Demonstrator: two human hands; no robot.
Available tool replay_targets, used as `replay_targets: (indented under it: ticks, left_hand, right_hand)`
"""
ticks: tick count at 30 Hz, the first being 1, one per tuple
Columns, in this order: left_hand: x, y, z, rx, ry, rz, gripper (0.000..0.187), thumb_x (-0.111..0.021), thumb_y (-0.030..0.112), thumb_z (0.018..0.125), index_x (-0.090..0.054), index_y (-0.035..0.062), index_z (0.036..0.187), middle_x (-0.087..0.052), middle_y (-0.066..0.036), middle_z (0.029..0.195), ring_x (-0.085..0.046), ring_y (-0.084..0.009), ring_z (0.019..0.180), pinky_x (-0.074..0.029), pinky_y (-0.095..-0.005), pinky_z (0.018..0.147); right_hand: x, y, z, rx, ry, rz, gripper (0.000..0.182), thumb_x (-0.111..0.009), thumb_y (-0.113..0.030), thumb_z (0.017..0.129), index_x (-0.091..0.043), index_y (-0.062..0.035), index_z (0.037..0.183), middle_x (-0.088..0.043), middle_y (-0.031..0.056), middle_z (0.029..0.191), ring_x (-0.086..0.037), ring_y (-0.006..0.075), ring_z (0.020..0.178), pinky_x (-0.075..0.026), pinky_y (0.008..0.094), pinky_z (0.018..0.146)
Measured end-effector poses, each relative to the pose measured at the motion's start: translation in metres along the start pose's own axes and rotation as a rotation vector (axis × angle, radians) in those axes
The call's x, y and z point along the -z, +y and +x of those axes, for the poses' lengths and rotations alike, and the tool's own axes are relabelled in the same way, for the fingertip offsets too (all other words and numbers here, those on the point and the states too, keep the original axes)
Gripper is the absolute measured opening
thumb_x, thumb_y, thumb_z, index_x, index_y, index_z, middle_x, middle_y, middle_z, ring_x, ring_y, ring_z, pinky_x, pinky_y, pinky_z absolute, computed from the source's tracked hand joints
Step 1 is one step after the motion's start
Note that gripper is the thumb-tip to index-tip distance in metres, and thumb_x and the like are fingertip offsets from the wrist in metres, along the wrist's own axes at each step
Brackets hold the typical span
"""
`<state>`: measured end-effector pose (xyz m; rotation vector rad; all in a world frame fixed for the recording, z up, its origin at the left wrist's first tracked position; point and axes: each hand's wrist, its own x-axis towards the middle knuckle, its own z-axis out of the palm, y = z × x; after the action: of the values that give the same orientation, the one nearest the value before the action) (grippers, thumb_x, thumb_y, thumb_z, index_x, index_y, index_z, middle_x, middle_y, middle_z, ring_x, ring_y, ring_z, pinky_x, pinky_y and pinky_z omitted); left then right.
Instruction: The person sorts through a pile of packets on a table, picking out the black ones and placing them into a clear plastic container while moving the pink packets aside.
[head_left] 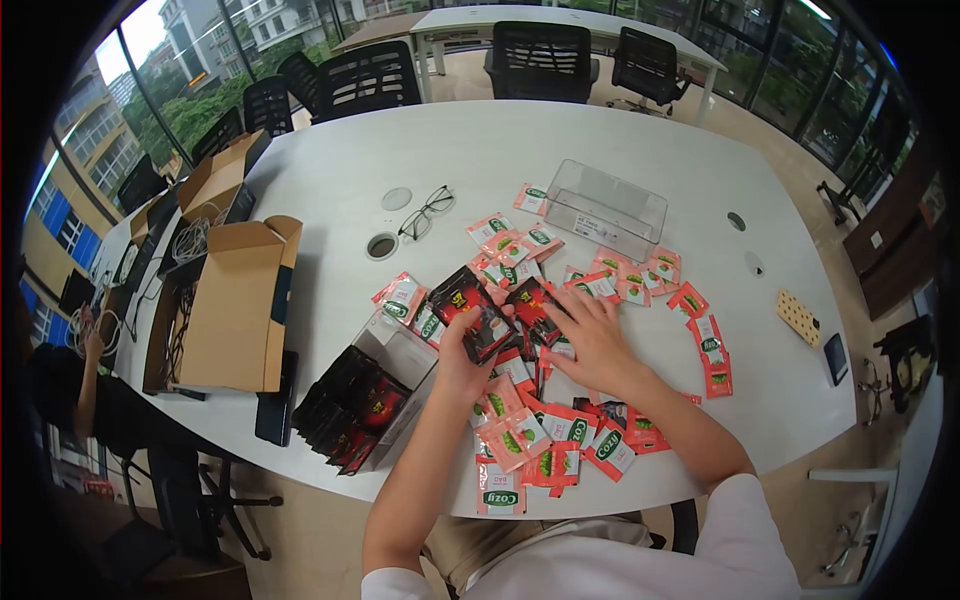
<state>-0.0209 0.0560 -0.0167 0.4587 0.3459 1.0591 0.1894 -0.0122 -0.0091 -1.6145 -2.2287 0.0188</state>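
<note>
My left hand (467,358) is wrapped round a small stack of black-and-red sachets (470,310). Just right of it, my right hand (595,335) lies with fingers spread over another black-and-red sachet (537,308); whether it grips that sachet is hard to see. Pink Cozy sachets (515,440) are scattered beneath and around both hands, some black ones among them. Left of my left forearm, a clear plastic box (400,350) holds a row of black-and-red sachets (360,405). An open clear box (606,210) lies beyond my right hand.
Glasses (428,212) lie near a round hole (382,246) in the white table (330,160). Open cardboard boxes (235,310) with cables stand at left. A phone (836,358) and a yellow case (798,317) lie at right. Another person's arm (88,375) shows far left.
</note>
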Motion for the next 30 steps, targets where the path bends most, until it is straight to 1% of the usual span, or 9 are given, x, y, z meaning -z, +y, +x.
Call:
replay_targets:
  ticks: [2, 8, 14, 17, 18, 21, 25, 28, 30]
  left_hand:
    - [-0.002, -0.002, -0.003, 0.011, 0.063, 0.027, 0.032, -0.05, 0.021, 0.093, -0.061, 0.001, 0.116, -0.068, -0.012, 0.111, -0.065, -0.0226, 0.099, -0.051, -0.0382, 0.092]
    - [-0.006, -0.001, -0.003, -0.01, 0.107, 0.076, 0.04, -0.049, 0.035, 0.095, -0.062, 0.0037, 0.118, -0.07, -0.008, 0.108, -0.068, -0.0218, 0.09, -0.054, -0.0377, 0.085]
    - [-0.011, -0.004, -0.005, 0.095, 0.117, 0.094, 0.044, -0.046, 0.045, 0.101, -0.059, 0.0075, 0.12, -0.07, -0.006, 0.105, -0.068, -0.0179, 0.092, -0.055, -0.035, 0.084]
    - [-0.013, -0.013, -0.005, 0.134, 0.149, 0.145, 0.046, -0.049, 0.049, 0.1, -0.059, 0.0086, 0.121, -0.07, -0.006, 0.104, -0.068, -0.0186, 0.092, -0.055, -0.0355, 0.084]
    - [-0.017, -0.016, -0.008, 0.134, 0.195, 0.198, 0.059, -0.043, 0.058, 0.099, -0.059, 0.0073, 0.125, -0.069, -0.007, 0.11, -0.067, -0.0195, 0.1, -0.052, -0.0366, 0.092]
    - [-0.006, -0.011, -0.012, 0.28, 0.077, 0.132, 0.062, -0.044, 0.06, 0.098, -0.061, 0.0073, 0.125, -0.069, -0.008, 0.112, -0.065, -0.0199, 0.103, -0.05, -0.0361, 0.097]
    - [-0.011, -0.007, -0.01, 0.207, 0.131, 0.12, 0.05, -0.045, 0.046, 0.1, -0.062, 0.0046, 0.123, -0.069, -0.011, 0.111, -0.066, -0.0206, 0.103, -0.049, -0.0357, 0.098]
    - [-0.035, 0.002, -0.016, 0.153, 0.352, 0.105, 0.043, -0.049, 0.037, 0.1, -0.061, 0.0014, 0.121, -0.07, -0.011, 0.107, -0.067, -0.0216, 0.097, -0.053, -0.0362, 0.091]
    - [-0.017, -0.005, -0.008, 0.07, 0.249, 0.082, 0.042, -0.046, 0.035, 0.101, -0.06, 0.0004, 0.119, -0.069, -0.011, 0.112, -0.066, -0.0227, 0.103, -0.05, -0.0384, 0.097]
  right_hand:
    - [-0.006, -0.001, 0.002, 0.029, 0.079, 0.034, 0.048, -0.07, -0.024, 0.083, -0.06, -0.0042, 0.126, -0.063, 0.0107, 0.123, -0.054, 0.026, 0.123, -0.033, 0.052, 0.105]
    - [-0.009, 0.01, 0.005, 0.11, 0.199, -0.103, 0.026, -0.066, -0.012, 0.083, -0.067, -0.0045, 0.108, -0.069, 0.004, 0.089, -0.066, 0.0207, 0.084, -0.044, 0.0384, 0.086]
    - [0.018, -0.001, 0.013, 0.058, 0.473, 0.025, 0.027, -0.066, -0.009, 0.081, -0.068, -0.0043, 0.107, -0.07, 0.0054, 0.094, -0.067, 0.019, 0.084, -0.047, 0.0347, 0.075]
    - [0.031, -0.033, 0.018, 0.357, 0.551, 0.017, 0.027, -0.071, -0.005, 0.076, -0.07, -0.0021, 0.103, -0.072, 0.0071, 0.101, -0.068, 0.0192, 0.084, -0.049, 0.0347, 0.071]
    - [0.023, -0.04, 0.018, 0.419, 0.543, -0.02, 0.031, -0.07, -0.006, 0.074, -0.07, -0.0028, 0.105, -0.071, 0.007, 0.102, -0.069, 0.0181, 0.088, -0.049, 0.034, 0.073]
    - [0.014, -0.061, 0.019, 0.49, 0.461, -0.028, 0.032, -0.069, -0.007, 0.074, -0.07, -0.0034, 0.106, -0.071, 0.0066, 0.102, -0.068, 0.0179, 0.089, -0.049, 0.0328, 0.073]
    - [0.006, -0.065, 0.027, 0.499, 0.371, 0.175, 0.027, -0.069, -0.008, 0.077, -0.072, -0.0078, 0.104, -0.071, 0.0035, 0.091, -0.068, 0.0183, 0.082, -0.049, 0.033, 0.07]
    - [0.013, -0.052, 0.042, 0.323, 0.488, 0.347, 0.022, -0.067, -0.005, 0.08, -0.072, -0.0074, 0.101, -0.071, 0.0054, 0.088, -0.068, 0.0216, 0.079, -0.05, 0.0342, 0.068]
    - [0.013, -0.037, 0.062, 0.018, 0.398, 0.447, 0.018, -0.065, -0.007, 0.082, -0.069, -0.0059, 0.1, -0.071, 0.0091, 0.086, -0.069, 0.027, 0.082, -0.052, 0.0388, 0.072]
